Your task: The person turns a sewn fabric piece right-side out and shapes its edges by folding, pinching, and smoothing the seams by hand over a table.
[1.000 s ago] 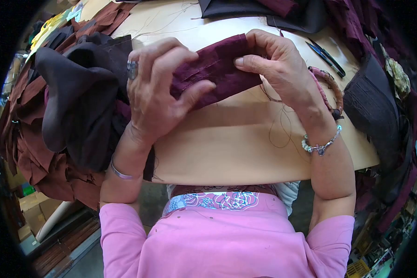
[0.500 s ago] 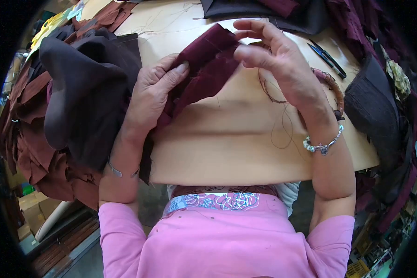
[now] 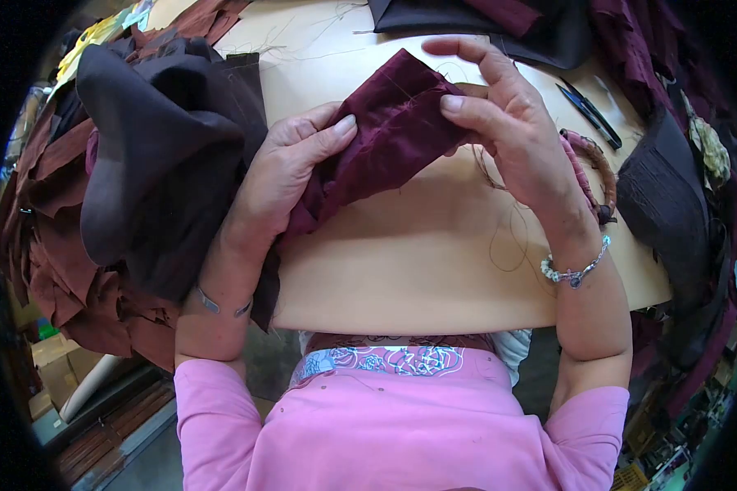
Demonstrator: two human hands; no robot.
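A piece of dark maroon fabric (image 3: 393, 123) is stretched between my hands above the table, with loose threads along its seam and edges. My left hand (image 3: 299, 159) grips its left side, thumb on top and fingers hidden beneath. At the right corner, my right hand (image 3: 512, 114) pinches the cloth between thumb and a finger, while its index finger is raised away. Under the fabric's lower end, part of it hangs down by my left wrist.
Dark cloth (image 3: 164, 155) and rust-brown fabric pieces (image 3: 57, 270) are heaped at left. Thread snips (image 3: 590, 114) and a wrapped ring (image 3: 606, 176) lie to the right on the pale table (image 3: 450, 278). More black cloth (image 3: 671, 188) drapes over the right edge.
My right hand has closed on the fabric's right corner, where before it was open beside it. The cloth has turned flatter and spread to the right.
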